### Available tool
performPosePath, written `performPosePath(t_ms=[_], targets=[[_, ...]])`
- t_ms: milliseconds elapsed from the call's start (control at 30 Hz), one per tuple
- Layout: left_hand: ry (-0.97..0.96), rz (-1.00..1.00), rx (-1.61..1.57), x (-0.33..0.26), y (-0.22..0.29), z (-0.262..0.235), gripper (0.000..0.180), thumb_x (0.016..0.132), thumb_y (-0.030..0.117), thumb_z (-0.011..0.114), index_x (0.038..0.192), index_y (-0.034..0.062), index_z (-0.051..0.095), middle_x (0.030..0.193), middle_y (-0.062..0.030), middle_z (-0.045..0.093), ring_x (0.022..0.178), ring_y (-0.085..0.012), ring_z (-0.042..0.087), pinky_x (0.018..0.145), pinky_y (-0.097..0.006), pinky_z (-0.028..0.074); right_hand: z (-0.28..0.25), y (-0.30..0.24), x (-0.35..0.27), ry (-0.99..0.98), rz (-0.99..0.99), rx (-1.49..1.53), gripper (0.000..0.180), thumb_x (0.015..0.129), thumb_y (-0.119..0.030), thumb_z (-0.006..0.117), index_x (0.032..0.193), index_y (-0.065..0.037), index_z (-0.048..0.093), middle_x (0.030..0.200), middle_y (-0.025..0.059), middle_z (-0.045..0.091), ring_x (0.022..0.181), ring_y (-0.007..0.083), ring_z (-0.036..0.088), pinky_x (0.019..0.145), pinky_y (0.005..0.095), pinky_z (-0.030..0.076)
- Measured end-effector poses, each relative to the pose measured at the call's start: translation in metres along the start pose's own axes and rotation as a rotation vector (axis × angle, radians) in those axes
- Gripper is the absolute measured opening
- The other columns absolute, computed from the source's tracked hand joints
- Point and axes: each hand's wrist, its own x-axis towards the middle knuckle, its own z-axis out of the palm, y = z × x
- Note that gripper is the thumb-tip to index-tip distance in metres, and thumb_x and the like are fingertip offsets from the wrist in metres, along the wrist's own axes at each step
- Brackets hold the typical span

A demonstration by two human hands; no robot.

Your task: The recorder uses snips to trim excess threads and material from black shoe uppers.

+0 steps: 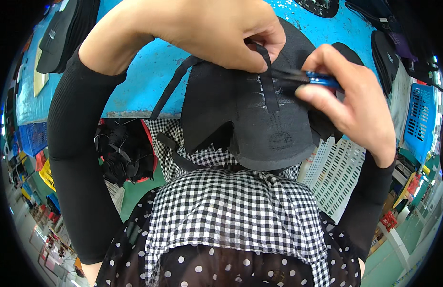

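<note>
A black padded fabric piece [274, 131] with stitched lines hangs over the table's near edge, its lower end above my lap. Along its middle lies a narrow black strap [270, 95], with pale thread ends on both sides. My left hand [221, 33] is closed, pinching the strap's upper part between thumb and fingers. In my right hand [357, 91] I grip blue-handled thread snips [322, 80], whose blades point left and reach the strap just below my left fingertips. Another black strap [171, 88] dangles from the piece's left side.
The blue worktable [135, 91] carries stacked black pieces [68, 33] at the far left and more [384, 55] at the right. Below the edge are a red-rimmed container with black scraps [123, 153] and a white perforated basket [333, 177]. A blue crate [419, 117] stands right.
</note>
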Motion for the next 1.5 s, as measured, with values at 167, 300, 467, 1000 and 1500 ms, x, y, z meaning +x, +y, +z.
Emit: performPosePath(t_ms=[167,300,467,1000,1500], targets=[[-0.083,-0.002,-0.155,0.002,-0.007,-0.005,0.015,0.088,0.017,0.058,0.091,0.0023,0.059,0.071,-0.0102,0.060,0.064,-0.0212,0.055,0.062,-0.034,0.045,0.009,0.003,0.016,0.032,-0.127,-0.078,0.022,0.088,-0.021,0.067,0.091,-0.002,0.058,0.073,0.0123,0.060,0.065,0.0271,0.057,0.061,0.0327,0.044],[0.053,-0.011,-0.028,0.008,-0.012,0.005,0.014,0.090,0.016,0.058,0.093,0.0027,0.059,0.072,-0.0092,0.061,0.063,-0.0185,0.055,0.061,-0.032,0.045,0.007,0.006,0.014,0.019,-0.003,-0.135,0.021,0.087,-0.020,0.068,0.092,-0.003,0.058,0.074,0.0127,0.060,0.065,0.0265,0.057,0.061,0.0314,0.044],[0.214,0.028,-0.292,0.011,-0.047,0.024,0.013,0.094,0.016,0.059,0.096,0.0044,0.053,0.072,0.0065,0.045,0.060,-0.0013,0.041,0.053,-0.019,0.034,0.017,-0.020,0.000,0.138,-0.126,-0.188,0.023,0.083,-0.018,0.070,0.093,0.000,0.059,0.082,0.0113,0.066,0.068,0.0186,0.065,0.057,0.0282,0.049],[1.085,0.264,-0.475,-0.011,-0.014,0.011,0.023,0.099,0.021,0.053,0.113,0.0033,0.058,0.063,0.0094,0.034,0.051,0.0001,0.026,0.047,-0.020,0.018,0.032,0.002,0.015,0.556,-0.269,0.092,0.019,0.082,-0.012,0.060,0.097,0.000,0.062,0.078,0.0119,0.068,0.069,0.0200,0.068,0.052,0.0292,0.053],[-0.111,0.454,0.623,0.135,0.073,0.088,0.021,0.079,0.002,0.058,0.099,0.0020,0.053,0.098,-0.0138,0.063,0.096,-0.0317,0.062,0.081,-0.040,0.045,0.063,0.169,-0.028,1.197,0.073,1.577,0.026,0.101,-0.023,0.046,0.112,-0.003,0.058,0.105,0.0059,0.064,0.095,0.0166,0.062,0.085,0.0323,0.051]])
